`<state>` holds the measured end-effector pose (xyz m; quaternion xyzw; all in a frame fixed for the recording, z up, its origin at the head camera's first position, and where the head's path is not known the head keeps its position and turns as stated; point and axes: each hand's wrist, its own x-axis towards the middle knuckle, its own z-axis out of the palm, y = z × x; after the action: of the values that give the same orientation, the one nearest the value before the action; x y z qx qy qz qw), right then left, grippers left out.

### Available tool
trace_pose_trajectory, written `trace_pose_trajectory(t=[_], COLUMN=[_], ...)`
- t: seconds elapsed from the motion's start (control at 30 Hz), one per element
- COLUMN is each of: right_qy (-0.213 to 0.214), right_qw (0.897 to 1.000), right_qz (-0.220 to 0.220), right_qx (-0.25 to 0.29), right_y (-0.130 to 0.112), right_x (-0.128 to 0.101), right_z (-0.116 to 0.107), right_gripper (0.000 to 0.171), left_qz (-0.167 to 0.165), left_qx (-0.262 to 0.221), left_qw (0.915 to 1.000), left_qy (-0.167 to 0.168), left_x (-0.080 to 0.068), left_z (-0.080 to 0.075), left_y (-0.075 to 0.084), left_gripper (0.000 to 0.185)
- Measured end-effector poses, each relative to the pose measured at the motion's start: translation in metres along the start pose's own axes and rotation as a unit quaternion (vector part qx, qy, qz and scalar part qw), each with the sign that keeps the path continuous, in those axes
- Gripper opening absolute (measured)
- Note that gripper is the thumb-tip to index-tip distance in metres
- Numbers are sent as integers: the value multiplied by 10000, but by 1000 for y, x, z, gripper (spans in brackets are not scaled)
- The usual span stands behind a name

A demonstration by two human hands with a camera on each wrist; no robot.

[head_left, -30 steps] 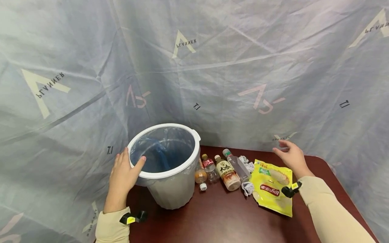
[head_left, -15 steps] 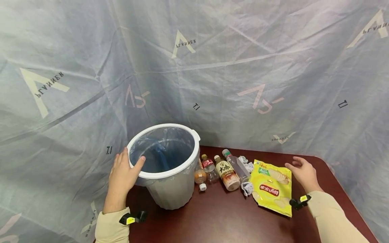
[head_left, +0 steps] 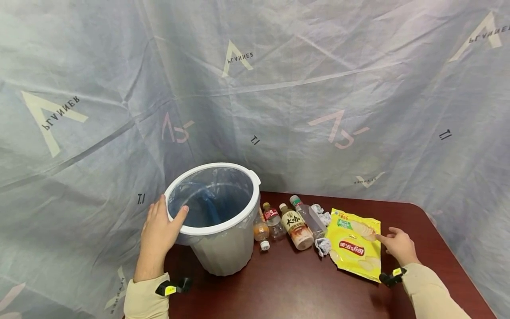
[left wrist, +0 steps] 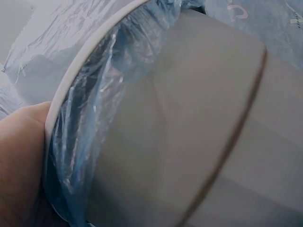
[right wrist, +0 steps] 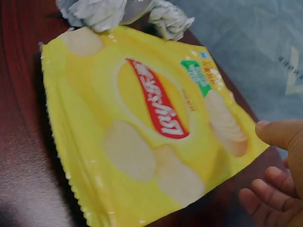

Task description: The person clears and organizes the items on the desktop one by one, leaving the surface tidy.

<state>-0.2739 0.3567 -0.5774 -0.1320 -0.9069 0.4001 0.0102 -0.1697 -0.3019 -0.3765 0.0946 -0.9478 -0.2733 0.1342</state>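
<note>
Head view. Landmark: white-rimmed grey plastic bin (head_left: 217, 221) lined with a thin blue plastic bag, standing on the dark red-brown wooden table (head_left: 291, 288) at its near-left part. Left hand (head_left: 160, 232) is clamped on the bin rim on the side away from the bottles: thumb hooked over the rim to the inside, the other fingers against the outer wall. Directly beside the bin, toward the right hand, lie three plastic bottles side by side: a small orange-drink bottle (head_left: 261, 231), a clear bottle with a red label (head_left: 274, 219), and a brown tea bottle with a beige label (head_left: 295, 226). A clear bottle with a green cap (head_left: 307, 217) lies just beyond them. Two crumpled white paper wads (head_left: 323, 246) sit between the bottles and a flat yellow crisp packet with a red logo (head_left: 354, 250). The packet lies flat on the table, well apart from the bin, past the bottles. Right hand (head_left: 398, 246) sits at the packet's far edge from the bin, forefinger straight and touching the packet's corner, other fingers loosely curled, gripping nothing.

Left wrist view. Bin wall (left wrist: 199, 137) fills the frame; bag film is bunched under the white rim. Palm of the left hand (left wrist: 19, 161) is pressed to the rim.

Right wrist view. Yellow packet (right wrist: 142, 137) flat on the table, paper wads (right wrist: 118, 12) at its bin-side end. Right-hand fingers (right wrist: 279, 135) meet the packet's corner; nothing pinched.
</note>
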Motion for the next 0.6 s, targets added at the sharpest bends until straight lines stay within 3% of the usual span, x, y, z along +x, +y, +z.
trace_pose_trajectory(t=[0.2, 0.6], right_qy=[-346, -213], right_qw=[9993, 9983], right_qz=[86, -34], right_qx=[-85, -543], right_y=[13, 9], right_x=[2, 2], right_z=[12, 24], right_gripper=[101, 87], left_qz=[-19, 20], left_qx=[2, -5], left_qw=[10000, 9999], left_qy=[27, 119], left_x=[0, 0], left_z=[0, 2], left_y=[0, 0], left_gripper=[96, 94])
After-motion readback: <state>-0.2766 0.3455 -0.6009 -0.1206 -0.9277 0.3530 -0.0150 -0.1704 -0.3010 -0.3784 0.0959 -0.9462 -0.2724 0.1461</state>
